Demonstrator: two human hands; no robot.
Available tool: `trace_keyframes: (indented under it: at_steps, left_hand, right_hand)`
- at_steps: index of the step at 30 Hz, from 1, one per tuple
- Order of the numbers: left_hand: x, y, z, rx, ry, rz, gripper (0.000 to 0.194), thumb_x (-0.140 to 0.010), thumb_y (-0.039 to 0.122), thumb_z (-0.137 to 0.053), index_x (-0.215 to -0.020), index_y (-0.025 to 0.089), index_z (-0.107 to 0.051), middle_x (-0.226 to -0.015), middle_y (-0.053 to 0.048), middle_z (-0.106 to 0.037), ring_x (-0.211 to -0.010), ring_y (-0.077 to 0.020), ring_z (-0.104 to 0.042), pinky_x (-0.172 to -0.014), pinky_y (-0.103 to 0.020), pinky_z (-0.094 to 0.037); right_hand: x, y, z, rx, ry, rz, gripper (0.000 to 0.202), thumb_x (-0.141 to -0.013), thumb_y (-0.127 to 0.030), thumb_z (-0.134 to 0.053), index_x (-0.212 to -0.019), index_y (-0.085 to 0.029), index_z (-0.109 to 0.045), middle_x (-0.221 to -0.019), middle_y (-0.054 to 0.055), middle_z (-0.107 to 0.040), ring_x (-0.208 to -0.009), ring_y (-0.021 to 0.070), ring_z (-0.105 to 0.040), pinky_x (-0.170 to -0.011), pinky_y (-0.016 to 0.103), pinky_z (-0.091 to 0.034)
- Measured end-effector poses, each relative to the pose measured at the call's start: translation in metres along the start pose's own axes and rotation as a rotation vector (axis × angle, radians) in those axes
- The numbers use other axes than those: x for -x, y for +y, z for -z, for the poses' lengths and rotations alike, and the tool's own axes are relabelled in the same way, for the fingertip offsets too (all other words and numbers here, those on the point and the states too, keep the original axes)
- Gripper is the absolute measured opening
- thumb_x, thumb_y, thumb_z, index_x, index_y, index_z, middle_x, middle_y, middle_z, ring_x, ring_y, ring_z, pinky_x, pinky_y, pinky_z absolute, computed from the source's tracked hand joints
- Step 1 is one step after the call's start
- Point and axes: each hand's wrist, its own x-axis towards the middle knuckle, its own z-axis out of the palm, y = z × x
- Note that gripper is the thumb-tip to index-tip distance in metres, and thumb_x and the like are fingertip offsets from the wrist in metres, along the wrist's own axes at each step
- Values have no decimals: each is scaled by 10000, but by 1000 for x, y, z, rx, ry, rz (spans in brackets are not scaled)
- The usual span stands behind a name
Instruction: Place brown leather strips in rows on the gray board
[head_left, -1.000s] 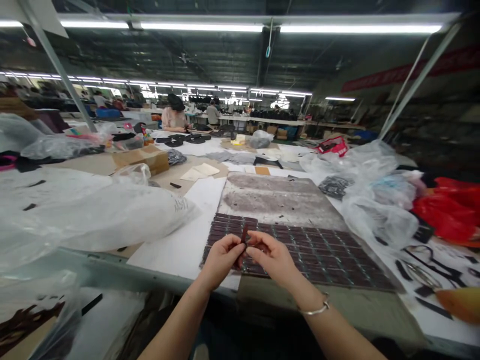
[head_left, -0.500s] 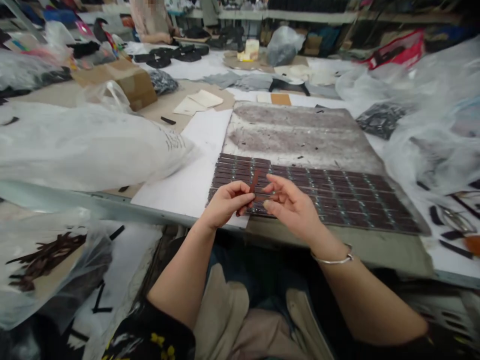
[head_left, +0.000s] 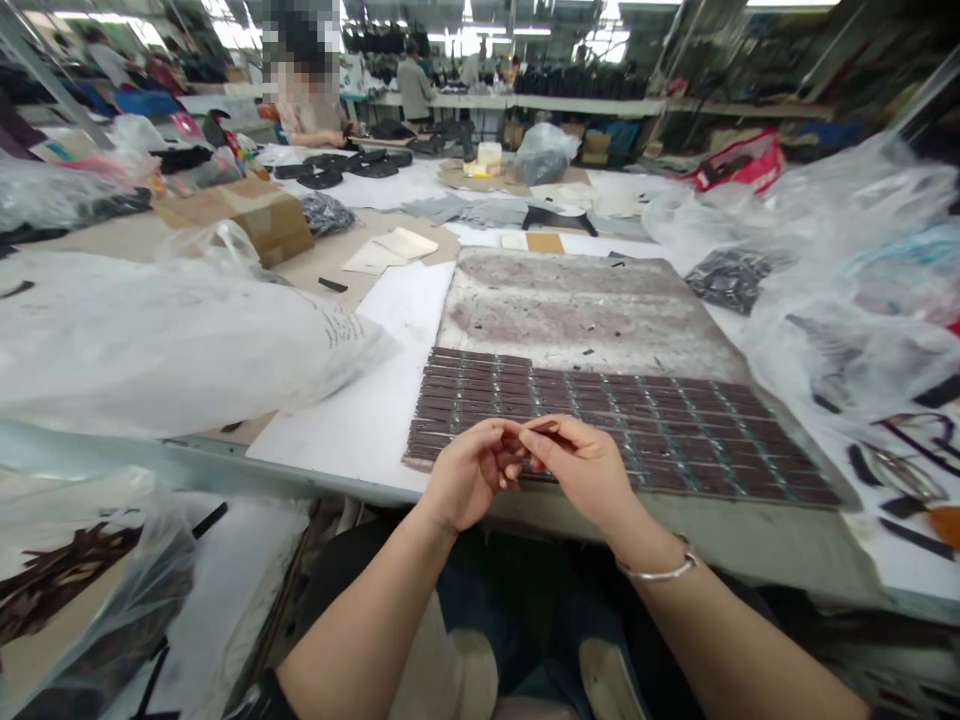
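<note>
- Since half a second ago the dark brown strip (head_left: 541,428), which stood upright, has dropped nearly flat between my fingers.
- Left hand (head_left: 471,478) and right hand (head_left: 583,470) both pinch it, low centre of frame, over the near edge of the board of laid strips (head_left: 660,425).
- I'd judge light fingertip grips, ends aligned, work best.
- Wrists hover above the desk (head_left: 360,440) edge, forearms converging, bangle (head_left: 660,572) on my right.

Both my forearms are bare to above the elbow. My right hand (head_left: 592,470) has a thin silver metal bangle (head_left: 660,572) at the wrist, a plain, narrow band. My left hand (head_left: 469,475) has no ring or band. A dark sleeve edge (head_left: 259,700) shows at my left upper arm. Beige trousers (head_left: 465,670) cover my lap.
</note>
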Motion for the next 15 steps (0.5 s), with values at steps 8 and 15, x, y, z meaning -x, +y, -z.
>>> trace_keyframes:
  at_steps: [8,15]
  left_hand:
    - [-8,-16,-16,41,124,-112,294,-689,339,-746,-833,131,-595,-645,29,-470,-510,-26,-384,-444,-150,-251]
    - [-11,-16,-10,140,120,-29,294,-684,294,-758,-771,126,-532,-650,44,-425,-488,4,-343,-418,-106,-199]
  right_hand:
    - [-8,8,6,78,92,14,235,-777,-408,-640,-787,-181,-703,-743,27,-647,-591,114,-523,-492,218,-430]
    - [-14,18,7,-224,91,-120,247,-733,-407,-701,-858,-194,-688,-684,-15,-604,-525,82,-479,-498,220,-429]
